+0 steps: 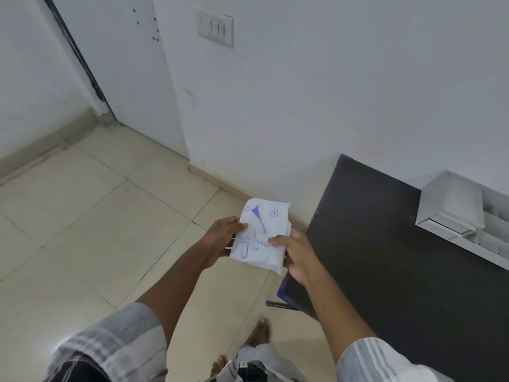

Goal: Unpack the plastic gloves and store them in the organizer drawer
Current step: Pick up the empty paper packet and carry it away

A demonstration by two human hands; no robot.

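I am standing barefoot on the tile floor (91, 216), holding the glove pack (261, 235) in the air beside the desk's (385, 257) near-left corner. My left hand (220, 238) is gripping the pack's left edge, thumb on top; my right hand (298, 255) is clamping its right edge. Farther along the desk, against the wall, the white organizer (451, 205) is sitting.
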